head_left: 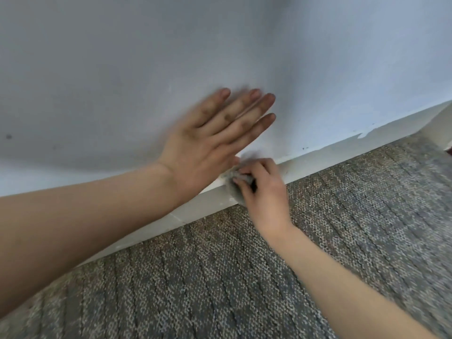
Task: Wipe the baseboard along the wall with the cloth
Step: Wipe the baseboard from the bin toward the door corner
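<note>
Cloth: small grey cloth [233,192], bunched up, sitting against the baseboard [342,152] approx mid-frame.
Baseboard: white strip running diagonally from lower left to upper right, btwn the wall [122,69] & the carpet [342,228].
Right hand: right hand [264,189] is curling its fingers round the cloth, gripping it & pressing it onto the board.
Left hand: left hand [208,140] is lying flat on the wall just above the cloth, fingers straight, holding nothing; prob. bracing the person.
Progress: wiping looks under way, since the cloth is on the board. Long stretches are showing on both sides of it. No visible diff in cleanliness, so can't tell which side is done or which way the wipe is going. A chipped paint patch [364,135] is showing near the board's top edge at right.
Hidden: left forearm is covering part of the board at left; right fingers are covering much of the cloth; both hands are blurring, so exact contact is hard to make out; far-right corner is cut off by the frame edge.
</note>
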